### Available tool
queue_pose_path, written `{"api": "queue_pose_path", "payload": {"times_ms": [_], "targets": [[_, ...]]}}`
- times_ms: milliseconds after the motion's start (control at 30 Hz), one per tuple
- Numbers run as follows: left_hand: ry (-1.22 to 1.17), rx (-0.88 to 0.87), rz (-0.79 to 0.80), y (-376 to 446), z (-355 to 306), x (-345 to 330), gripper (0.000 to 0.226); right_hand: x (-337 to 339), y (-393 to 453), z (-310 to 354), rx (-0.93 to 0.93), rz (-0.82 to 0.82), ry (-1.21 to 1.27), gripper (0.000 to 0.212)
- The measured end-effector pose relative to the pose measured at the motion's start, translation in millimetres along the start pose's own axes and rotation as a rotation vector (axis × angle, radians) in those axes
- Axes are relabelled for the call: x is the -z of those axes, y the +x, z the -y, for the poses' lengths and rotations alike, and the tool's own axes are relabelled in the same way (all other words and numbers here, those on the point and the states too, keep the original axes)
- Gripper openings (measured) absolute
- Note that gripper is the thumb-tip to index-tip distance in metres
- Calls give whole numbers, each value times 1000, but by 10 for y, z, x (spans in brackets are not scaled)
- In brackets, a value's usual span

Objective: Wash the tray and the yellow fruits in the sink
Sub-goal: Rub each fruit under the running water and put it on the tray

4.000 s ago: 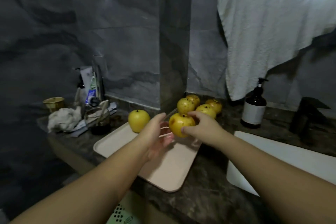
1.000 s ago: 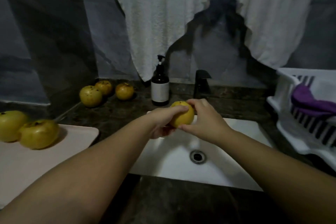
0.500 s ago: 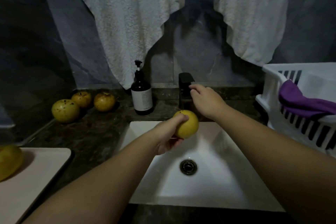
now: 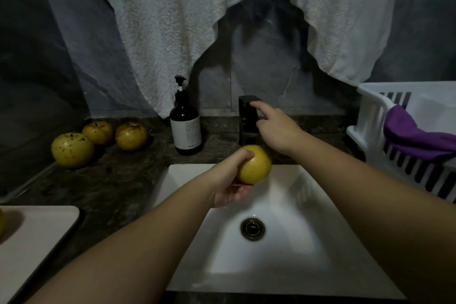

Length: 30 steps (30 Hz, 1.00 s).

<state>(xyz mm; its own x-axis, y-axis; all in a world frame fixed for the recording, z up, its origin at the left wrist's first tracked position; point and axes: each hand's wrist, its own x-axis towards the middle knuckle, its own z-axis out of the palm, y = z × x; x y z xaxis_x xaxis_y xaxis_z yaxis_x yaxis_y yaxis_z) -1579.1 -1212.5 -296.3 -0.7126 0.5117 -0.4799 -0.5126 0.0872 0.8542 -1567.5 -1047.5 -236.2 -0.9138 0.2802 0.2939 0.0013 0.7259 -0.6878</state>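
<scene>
A yellow fruit [image 4: 255,165] is gripped by the left hand [image 4: 230,180] over the sink [image 4: 291,249]; the tap [image 4: 247,116] is touched by the right hand [image 4: 277,128] (index finger extended, others loosely curled).

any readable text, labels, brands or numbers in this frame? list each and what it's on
Nothing can be read for certain.
Pump bottle: its white label carries several lines of small print, too small and blurred to read.
Yellow fruit in the left hand, tap, sink, tray, white basket, purple cloth, towel: no text visible.
</scene>
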Motion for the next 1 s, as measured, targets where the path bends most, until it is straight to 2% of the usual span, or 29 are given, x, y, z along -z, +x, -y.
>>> {"api": "queue_pose_path", "payload": {"times_ms": [200,300,367,400,433,533,633,733,867,900,967,1000], "targets": [[11,-1,-7,97,-37,13,58,22,-51,23,-4,15,12,59],[-5,2,0,127,-37,31,62,-18,-90,-31,-24,-106,181,38],[-14,7,5,143,-4,54,62,-79,-184,-125,-125,-235,320,18],[-15,9,7,155,23,73,62,-131,-256,-185,-203,-251,348,15],[-16,11,11,167,53,88,62,-186,-335,-246,-287,-214,334,22],[5,-14,34,214,103,129,59,-321,-554,-336,-525,58,267,56],[69,-94,30,246,140,143,54,-365,-631,-337,-703,252,607,75],[103,-157,53,230,192,88,50,-459,-649,-332,-651,338,669,71],[80,-110,62,199,189,21,62,-583,-660,-413,-303,134,440,47],[79,-131,54,209,185,13,63,-591,-660,-428,-264,116,431,43],[154,-248,-13,255,185,-3,58,-595,-647,-419,-365,133,503,42],[218,-315,-66,285,193,-4,54,-598,-634,-406,-455,147,534,49]]}}
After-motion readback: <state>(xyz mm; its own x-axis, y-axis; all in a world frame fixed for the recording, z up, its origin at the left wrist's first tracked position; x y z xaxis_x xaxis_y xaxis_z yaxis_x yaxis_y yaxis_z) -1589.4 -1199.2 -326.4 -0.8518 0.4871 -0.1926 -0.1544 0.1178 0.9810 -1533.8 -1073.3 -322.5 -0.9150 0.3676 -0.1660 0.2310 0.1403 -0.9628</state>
